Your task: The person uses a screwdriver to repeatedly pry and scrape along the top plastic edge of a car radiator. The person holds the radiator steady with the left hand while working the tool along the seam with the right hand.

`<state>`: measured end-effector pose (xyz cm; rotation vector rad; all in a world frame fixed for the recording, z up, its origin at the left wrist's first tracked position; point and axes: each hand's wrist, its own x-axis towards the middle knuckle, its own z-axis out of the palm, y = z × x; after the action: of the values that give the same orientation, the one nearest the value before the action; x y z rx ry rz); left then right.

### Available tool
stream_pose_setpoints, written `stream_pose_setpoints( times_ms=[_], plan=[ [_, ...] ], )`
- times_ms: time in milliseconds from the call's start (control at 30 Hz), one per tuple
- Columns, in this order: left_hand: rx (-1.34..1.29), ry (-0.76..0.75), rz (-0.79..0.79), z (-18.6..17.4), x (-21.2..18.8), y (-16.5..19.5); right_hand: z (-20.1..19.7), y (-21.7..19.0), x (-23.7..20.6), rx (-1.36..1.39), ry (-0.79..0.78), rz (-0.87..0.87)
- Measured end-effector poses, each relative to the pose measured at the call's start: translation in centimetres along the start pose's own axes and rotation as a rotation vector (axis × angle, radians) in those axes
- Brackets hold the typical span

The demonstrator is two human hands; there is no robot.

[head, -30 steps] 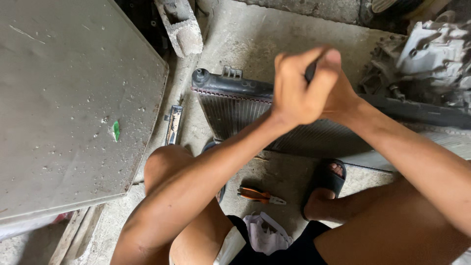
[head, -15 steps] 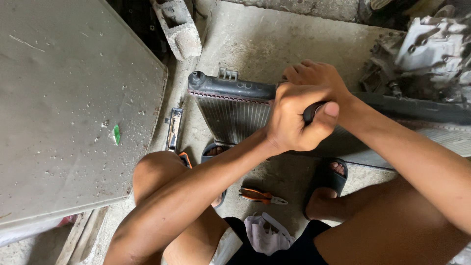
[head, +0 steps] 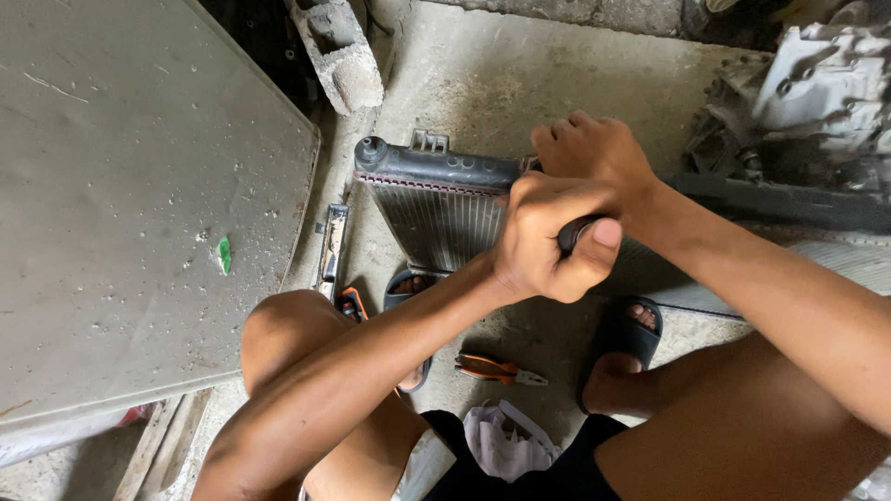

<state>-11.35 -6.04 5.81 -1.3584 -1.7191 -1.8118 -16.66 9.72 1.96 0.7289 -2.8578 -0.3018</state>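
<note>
A car radiator (head: 444, 221) with a black plastic top tank (head: 436, 167) stands on edge on the concrete floor between my feet. My left hand (head: 548, 243) is a closed fist around a dark tool handle (head: 574, 232), pressed against the radiator's top edge. Just behind it, my right hand (head: 594, 153) lies over the tank with its fingers curled on the rim. The tool's working end is hidden behind my hands.
A large grey metal panel (head: 139, 204) fills the left side. A concrete block (head: 339, 56) lies at the top, and a grey engine part (head: 817, 93) at the top right. Orange-handled pliers (head: 497, 369) and a white cloth (head: 506, 441) lie by my black sandals (head: 631, 334).
Both hands have come down from a raised, clasped position onto the radiator's top edge. The left fist now sits lower, in front of the right hand.
</note>
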Motion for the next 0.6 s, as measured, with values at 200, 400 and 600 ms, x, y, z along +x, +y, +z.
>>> stream_pose_setpoints(
  times_ms=[200,400,600],
  plan=[
    [-0.002,-0.033,0.000,0.3,-0.2,0.0,-0.5,-0.6,0.2,-0.015,-0.052,0.033],
    [-0.011,-0.011,0.004,0.5,-0.4,-0.3,-0.5,-0.8,0.1,-0.004,-0.154,0.053],
    [0.072,0.117,0.037,0.8,0.9,-1.3,2.1,0.2,-0.5,0.309,-0.015,0.051]
  ],
)
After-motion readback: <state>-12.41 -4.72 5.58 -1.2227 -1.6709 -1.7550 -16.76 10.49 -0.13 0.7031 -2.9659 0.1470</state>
